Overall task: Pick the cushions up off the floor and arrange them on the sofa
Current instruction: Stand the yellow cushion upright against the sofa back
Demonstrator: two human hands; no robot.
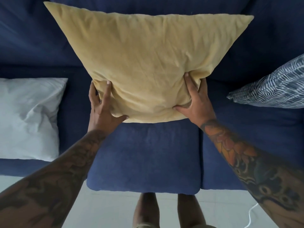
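A large yellow cushion (144, 63) stands against the backrest of the dark blue sofa (144, 158), over the middle seat. My left hand (102, 107) grips its lower left corner and my right hand (195, 102) grips its lower right corner, fingers pressed into the fabric. A white cushion (28, 116) lies on the left seat. At the right, a blue and white patterned cushion (273, 89) leans on the sofa, partly cut off by the frame edge.
Pale tiled floor (107, 209) runs along the sofa's front edge. My legs (167, 211) stand close to the middle seat. A white cable (251, 214) lies on the floor at the lower right.
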